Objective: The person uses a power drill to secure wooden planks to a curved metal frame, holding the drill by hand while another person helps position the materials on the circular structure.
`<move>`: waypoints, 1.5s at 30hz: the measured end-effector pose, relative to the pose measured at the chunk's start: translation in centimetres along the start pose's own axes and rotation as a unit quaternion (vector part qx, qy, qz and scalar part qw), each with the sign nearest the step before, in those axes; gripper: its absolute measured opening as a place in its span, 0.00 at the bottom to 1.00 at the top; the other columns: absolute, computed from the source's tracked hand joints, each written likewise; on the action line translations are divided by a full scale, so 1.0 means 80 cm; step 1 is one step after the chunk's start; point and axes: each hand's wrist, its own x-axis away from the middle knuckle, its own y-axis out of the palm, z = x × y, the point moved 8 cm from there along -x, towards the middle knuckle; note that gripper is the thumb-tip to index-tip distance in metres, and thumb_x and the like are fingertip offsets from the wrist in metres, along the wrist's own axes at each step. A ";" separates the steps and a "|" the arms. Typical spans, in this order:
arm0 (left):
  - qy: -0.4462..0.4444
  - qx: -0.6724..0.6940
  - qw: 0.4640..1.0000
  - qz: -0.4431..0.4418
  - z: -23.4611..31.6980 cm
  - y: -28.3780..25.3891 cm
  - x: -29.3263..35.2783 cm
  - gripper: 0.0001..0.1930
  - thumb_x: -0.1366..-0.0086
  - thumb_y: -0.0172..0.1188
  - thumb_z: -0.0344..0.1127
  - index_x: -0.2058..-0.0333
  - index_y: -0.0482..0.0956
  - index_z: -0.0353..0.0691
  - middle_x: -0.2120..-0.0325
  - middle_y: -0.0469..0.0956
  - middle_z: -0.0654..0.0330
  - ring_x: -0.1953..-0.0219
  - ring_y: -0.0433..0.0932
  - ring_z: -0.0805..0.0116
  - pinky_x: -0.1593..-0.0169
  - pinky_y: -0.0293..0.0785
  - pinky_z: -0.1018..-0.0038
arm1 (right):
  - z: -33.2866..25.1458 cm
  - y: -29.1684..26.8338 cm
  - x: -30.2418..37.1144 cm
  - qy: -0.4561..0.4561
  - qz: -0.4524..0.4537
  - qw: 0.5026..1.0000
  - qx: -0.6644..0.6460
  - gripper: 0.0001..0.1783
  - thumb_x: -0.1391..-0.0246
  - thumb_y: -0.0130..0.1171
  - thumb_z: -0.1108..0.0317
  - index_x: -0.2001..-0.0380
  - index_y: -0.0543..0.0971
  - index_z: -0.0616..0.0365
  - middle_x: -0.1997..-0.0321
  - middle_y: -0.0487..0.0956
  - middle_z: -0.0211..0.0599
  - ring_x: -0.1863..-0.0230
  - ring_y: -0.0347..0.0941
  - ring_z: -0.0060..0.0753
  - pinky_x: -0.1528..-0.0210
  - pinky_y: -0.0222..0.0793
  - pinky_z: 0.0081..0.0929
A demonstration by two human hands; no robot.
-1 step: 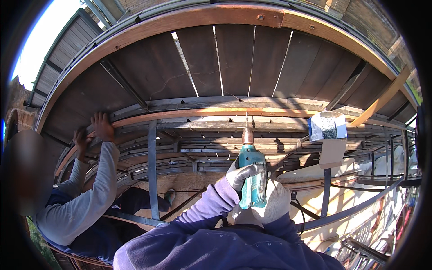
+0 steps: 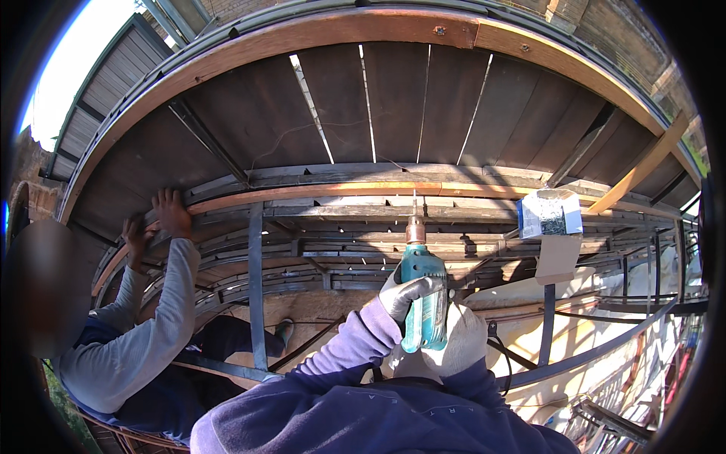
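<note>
A teal power drill [image 2: 423, 265] points away from me, its chuck and bit reaching up to a thin reddish-brown wooden strip [image 2: 363, 188]. The bit's tip is at the strip, close to a joint between two lengths; I cannot tell whether it has entered the wood. My left hand [image 2: 407, 293], in a grey-white glove, is wrapped round the drill's body from the left. My right hand [image 2: 464, 337], in a pale glove, closes on the drill's rear from the right; its fingers are mostly hidden behind the tool.
At the left, a co-worker's hands [image 2: 172, 214] hold the same curved strip. An open cardboard box [image 2: 550, 213] of small metal pieces, likely screws, sits on the right of the strip. Dark metal posts [image 2: 257, 287], a curved rail [image 2: 605, 344] and a slanted wooden batten [image 2: 635, 168] surround the work.
</note>
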 end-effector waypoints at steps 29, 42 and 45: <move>0.017 -0.058 0.998 0.011 0.016 0.002 -0.005 0.28 0.42 0.71 0.34 0.44 0.72 0.36 0.58 0.80 0.58 0.57 0.83 0.63 0.50 0.82 0.66 | 0.005 0.004 -0.018 0.032 -0.037 0.998 -0.051 0.30 0.67 0.73 0.50 0.63 0.78 0.58 0.68 0.79 0.42 0.66 0.78 0.49 0.60 0.71 0.45; 0.002 -0.044 0.999 0.011 0.017 0.005 -0.005 0.31 0.41 0.71 0.35 0.41 0.70 0.36 0.57 0.80 0.56 0.56 0.83 0.63 0.49 0.82 0.66 | -0.001 -0.004 -0.024 0.017 -0.038 0.999 -0.032 0.29 0.66 0.72 0.50 0.63 0.79 0.57 0.68 0.79 0.41 0.64 0.78 0.49 0.58 0.70 0.45; 0.004 -0.058 0.998 0.017 0.023 0.006 -0.008 0.29 0.40 0.70 0.35 0.42 0.71 0.37 0.57 0.80 0.59 0.56 0.82 0.65 0.50 0.81 0.68 | 0.005 0.001 -0.026 -0.001 -0.024 0.999 -0.024 0.30 0.66 0.73 0.50 0.62 0.78 0.58 0.67 0.78 0.43 0.63 0.78 0.50 0.56 0.70 0.46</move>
